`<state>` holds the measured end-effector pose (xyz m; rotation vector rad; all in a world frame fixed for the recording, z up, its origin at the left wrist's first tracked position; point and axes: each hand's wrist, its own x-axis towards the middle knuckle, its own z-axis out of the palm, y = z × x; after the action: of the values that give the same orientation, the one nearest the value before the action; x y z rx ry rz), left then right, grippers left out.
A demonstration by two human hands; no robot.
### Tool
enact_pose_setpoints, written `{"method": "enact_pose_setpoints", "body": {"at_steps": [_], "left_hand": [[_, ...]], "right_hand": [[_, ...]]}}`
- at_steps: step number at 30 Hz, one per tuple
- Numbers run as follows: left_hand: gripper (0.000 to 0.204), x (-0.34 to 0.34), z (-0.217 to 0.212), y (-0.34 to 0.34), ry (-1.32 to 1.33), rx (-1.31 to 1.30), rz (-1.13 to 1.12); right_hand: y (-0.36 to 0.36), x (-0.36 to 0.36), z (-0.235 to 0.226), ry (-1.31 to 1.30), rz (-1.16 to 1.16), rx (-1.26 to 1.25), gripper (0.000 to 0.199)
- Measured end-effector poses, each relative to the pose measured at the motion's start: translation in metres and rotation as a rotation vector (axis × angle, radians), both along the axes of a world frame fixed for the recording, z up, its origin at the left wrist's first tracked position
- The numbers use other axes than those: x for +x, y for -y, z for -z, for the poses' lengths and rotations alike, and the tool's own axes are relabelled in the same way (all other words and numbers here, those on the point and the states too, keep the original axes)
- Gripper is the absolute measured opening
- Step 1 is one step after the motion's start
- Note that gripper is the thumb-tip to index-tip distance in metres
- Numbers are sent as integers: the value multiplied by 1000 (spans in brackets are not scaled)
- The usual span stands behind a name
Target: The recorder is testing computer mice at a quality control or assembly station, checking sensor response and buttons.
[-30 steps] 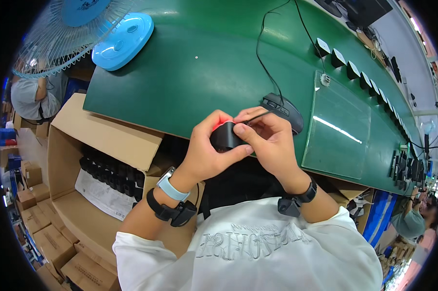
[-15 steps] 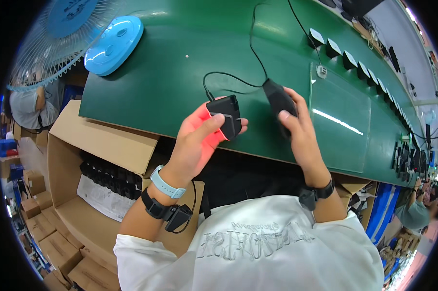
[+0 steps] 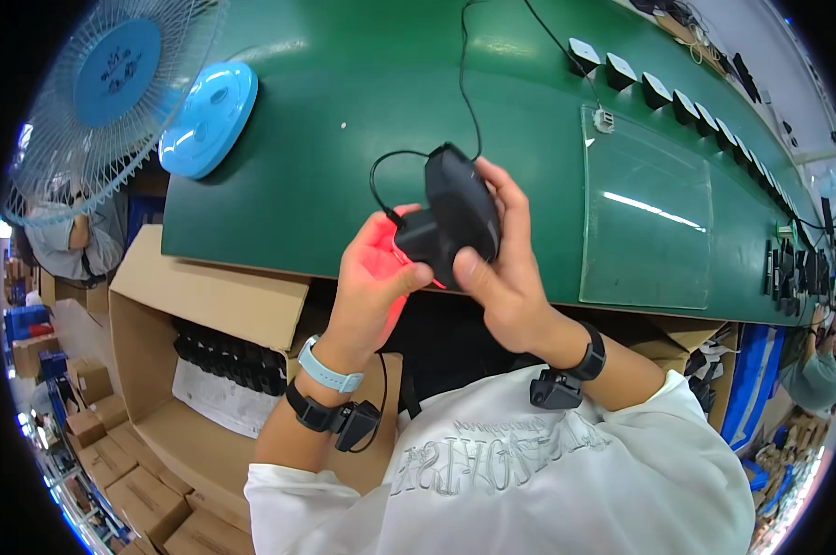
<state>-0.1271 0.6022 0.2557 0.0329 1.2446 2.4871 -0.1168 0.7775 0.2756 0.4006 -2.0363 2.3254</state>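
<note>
Held just above the near edge of the green bench (image 3: pixel 325 111): a black corded mouse (image 3: pixel 461 208), gripped by the right hand (image 3: pixel 506 277), fingers curled around its body. At 9 o'clock of it, a smaller black device (image 3: pixel 424 242), clamped by the left hand (image 3: pixel 371 282), palm lit red. Likely step: inspection, mouse against device. Next move calls for steady alignment, slack in the cable (image 3: pixel 381 176).

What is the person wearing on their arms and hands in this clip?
Both hands are bare. The left wrist carries a pale blue band, with a black strap holding a small black device just below it. The right wrist has a similar black strap and device. White sleeves start near the elbows.
</note>
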Motion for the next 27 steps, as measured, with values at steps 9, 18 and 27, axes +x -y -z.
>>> {"method": "enact_pose_setpoints", "body": {"at_steps": [9,18,27], "left_hand": [[80,0,0,7,64,129,66],[54,-5,3,9,-27,-88,-80],[36,0,12,8,-146,-391,-52]], "right_hand": [[-2,-4,6,-366,10,224,86],[-70,-26,-5,-250,-162,732,62],[-72,-21,-15,-293,-117,1054,62]]}}
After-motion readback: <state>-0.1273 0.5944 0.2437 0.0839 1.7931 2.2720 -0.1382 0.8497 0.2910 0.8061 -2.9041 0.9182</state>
